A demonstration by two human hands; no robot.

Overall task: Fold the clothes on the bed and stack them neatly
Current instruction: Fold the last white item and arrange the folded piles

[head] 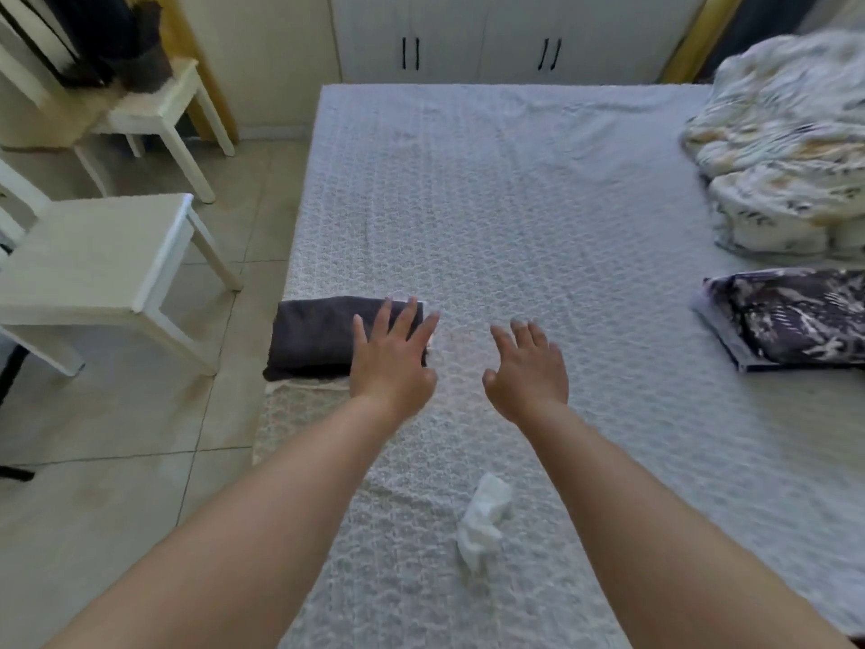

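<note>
A folded dark grey garment point(311, 337) lies at the left edge of the bed point(538, 203). My left hand point(393, 356) is spread flat, fingers straight, over the garment's right end. My right hand point(529, 367) hovers just right of it above the white bedspread, fingers relaxed and holding nothing. A small crumpled white cloth point(484, 517) lies on the bed between my forearms, nearer to me.
A folded dark patterned item point(795, 318) sits at the bed's right edge, with a rumpled floral quilt point(786, 152) behind it. Two white chairs point(107, 269) stand on the tiled floor to the left. White cabinets point(491, 35) line the far wall.
</note>
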